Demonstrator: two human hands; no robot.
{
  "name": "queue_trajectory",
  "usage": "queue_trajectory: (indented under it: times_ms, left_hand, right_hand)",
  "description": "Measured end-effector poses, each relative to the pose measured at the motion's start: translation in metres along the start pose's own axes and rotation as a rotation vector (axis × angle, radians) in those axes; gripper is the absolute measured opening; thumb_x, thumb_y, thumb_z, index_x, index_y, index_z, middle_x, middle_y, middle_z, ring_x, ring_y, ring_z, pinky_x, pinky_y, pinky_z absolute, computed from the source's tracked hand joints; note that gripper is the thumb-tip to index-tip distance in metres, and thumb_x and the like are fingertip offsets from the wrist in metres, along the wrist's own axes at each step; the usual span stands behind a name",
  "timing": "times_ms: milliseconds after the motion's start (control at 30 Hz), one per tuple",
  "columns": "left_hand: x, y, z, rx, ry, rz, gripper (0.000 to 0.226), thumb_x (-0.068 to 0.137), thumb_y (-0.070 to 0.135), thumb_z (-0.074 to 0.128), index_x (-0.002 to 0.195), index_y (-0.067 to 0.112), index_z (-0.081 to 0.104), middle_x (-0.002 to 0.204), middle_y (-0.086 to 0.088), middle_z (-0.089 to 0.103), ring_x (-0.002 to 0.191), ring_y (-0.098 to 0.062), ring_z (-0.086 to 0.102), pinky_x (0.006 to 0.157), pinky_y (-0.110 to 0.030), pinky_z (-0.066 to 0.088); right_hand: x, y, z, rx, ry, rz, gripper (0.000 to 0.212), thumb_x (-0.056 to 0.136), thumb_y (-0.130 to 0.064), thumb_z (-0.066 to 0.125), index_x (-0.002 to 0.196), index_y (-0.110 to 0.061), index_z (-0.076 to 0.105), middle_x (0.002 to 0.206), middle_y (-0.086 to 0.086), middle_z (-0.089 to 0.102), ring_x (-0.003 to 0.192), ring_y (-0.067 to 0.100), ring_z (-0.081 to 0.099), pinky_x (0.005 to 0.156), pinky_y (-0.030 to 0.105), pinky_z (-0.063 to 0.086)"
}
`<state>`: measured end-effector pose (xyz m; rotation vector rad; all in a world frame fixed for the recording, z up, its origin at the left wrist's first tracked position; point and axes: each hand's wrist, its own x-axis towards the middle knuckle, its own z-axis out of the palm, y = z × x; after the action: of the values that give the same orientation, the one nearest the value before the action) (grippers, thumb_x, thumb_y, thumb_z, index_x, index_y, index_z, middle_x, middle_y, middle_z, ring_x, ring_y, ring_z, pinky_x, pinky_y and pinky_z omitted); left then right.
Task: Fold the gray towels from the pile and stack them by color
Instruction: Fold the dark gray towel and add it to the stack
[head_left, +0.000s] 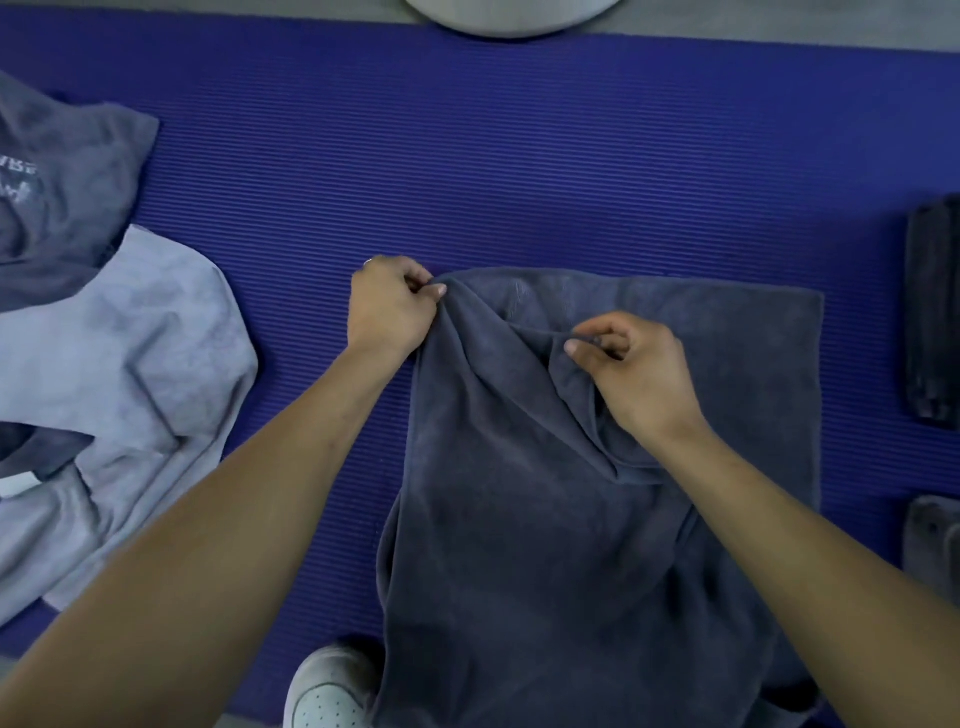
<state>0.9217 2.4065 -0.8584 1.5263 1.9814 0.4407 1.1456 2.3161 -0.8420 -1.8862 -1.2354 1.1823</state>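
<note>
Dark gray towel (545, 493) bunches between both hands on the blue mat (519, 156): left hand (389, 306) pinches its edge, right hand (634, 369) pinches a fold.

A dark gray towel (545, 493) lies partly spread, its far edge flat and its near part rumpled and lifted into folds. To its left sits a loose pile: a pale gray towel (130, 374) crumpled over a darker one (62, 176) with pale lettering. Folded dark towels (935, 312) lie at right.
</note>
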Motion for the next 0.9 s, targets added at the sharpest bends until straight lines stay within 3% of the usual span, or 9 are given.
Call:
queue_trajectory:
  times_ms: [67,167,233,300,367,433,500,633,900]
  left_hand:
    - [-0.009,0.007,0.001,-0.039,-0.033,-0.010,0.008,0.091,0.024,0.068,0.090,0.016,0.068,0.076,0.012,0.063,0.068,0.001,0.059,0.054,-0.004,0.038]
    - [-0.037,0.026,0.021,-0.159,-0.123,0.066,0.008,0.092,0.025,0.066,0.086,0.022,0.062,0.075,0.009,0.065,0.069,-0.006,0.061,0.062,-0.015,0.043]
    - [-0.059,0.046,0.045,-0.212,-0.184,0.137,0.012,0.092,0.022,0.066,0.084,0.024,0.057,0.076,0.012,0.063,0.072,-0.007,0.060,0.065,-0.015,0.042]
    - [-0.075,0.072,0.068,-0.258,-0.224,0.161,0.015,0.093,0.021,0.064,0.083,0.027,0.055,0.078,0.014,0.060,0.074,0.001,0.057,0.063,-0.008,0.037]
    - [-0.084,0.099,0.088,-0.330,-0.283,0.144,0.018,0.094,0.020,0.064,0.081,0.028,0.055,0.077,0.014,0.060,0.069,0.004,0.055,0.060,-0.006,0.037]
    - [-0.090,0.119,0.108,-0.401,-0.416,0.097,0.018,0.094,0.020,0.065,0.079,0.026,0.056,0.072,0.013,0.060,0.057,0.007,0.052,0.055,-0.006,0.037]
    - [-0.092,0.130,0.126,-0.430,-0.511,0.041,0.016,0.093,0.020,0.067,0.079,0.023,0.059,0.069,0.010,0.061,0.056,0.004,0.052,0.056,-0.011,0.039]
    - [-0.090,0.132,0.139,-0.589,-0.446,-0.118,0.015,0.091,0.017,0.069,0.077,0.018,0.063,0.067,0.005,0.062,0.061,-0.010,0.054,0.064,-0.029,0.044]
    - [-0.095,0.122,0.145,-0.600,-0.362,-0.053,0.015,0.092,0.018,0.068,0.078,0.023,0.063,0.068,0.009,0.064,0.062,-0.002,0.055,0.067,-0.025,0.044]
  right_hand:
    - [-0.001,0.003,-0.009,-0.027,-0.020,0.028,0.002,0.090,-0.026,0.071,0.090,-0.024,0.072,0.082,-0.012,0.072,0.079,-0.003,0.067,0.071,0.010,0.052]
    - [-0.002,0.010,-0.032,-0.064,0.026,0.043,0.005,0.089,-0.024,0.073,0.085,-0.021,0.074,0.079,-0.012,0.072,0.075,-0.006,0.066,0.066,0.005,0.049]
    - [0.002,0.017,-0.056,-0.095,0.107,0.050,0.007,0.088,-0.021,0.074,0.081,-0.022,0.073,0.078,-0.013,0.071,0.074,-0.006,0.066,0.067,0.004,0.048]
    - [0.010,0.031,-0.086,-0.100,0.217,0.097,0.011,0.086,-0.021,0.076,0.077,-0.024,0.071,0.077,-0.010,0.071,0.072,0.000,0.067,0.072,0.015,0.054]
    - [0.018,0.046,-0.114,-0.069,0.317,0.176,0.016,0.085,-0.022,0.078,0.073,-0.024,0.067,0.074,-0.003,0.071,0.068,0.012,0.068,0.067,0.028,0.057]
    - [0.027,0.060,-0.135,-0.042,0.371,0.209,0.021,0.083,-0.019,0.079,0.069,-0.023,0.064,0.070,0.001,0.069,0.064,0.019,0.067,0.062,0.032,0.058]
    - [0.036,0.071,-0.147,-0.070,0.379,0.187,0.024,0.082,-0.018,0.080,0.066,-0.025,0.063,0.068,0.000,0.069,0.065,0.017,0.066,0.067,0.033,0.058]
    - [0.052,0.075,-0.154,-0.164,0.361,0.104,0.026,0.081,-0.022,0.080,0.065,-0.025,0.061,0.063,-0.002,0.068,0.061,0.012,0.064,0.069,0.029,0.056]
    - [0.055,0.093,-0.152,-0.236,0.410,0.156,0.020,0.084,-0.031,0.077,0.078,-0.014,0.067,0.070,-0.001,0.067,0.068,0.018,0.066,0.070,0.040,0.058]
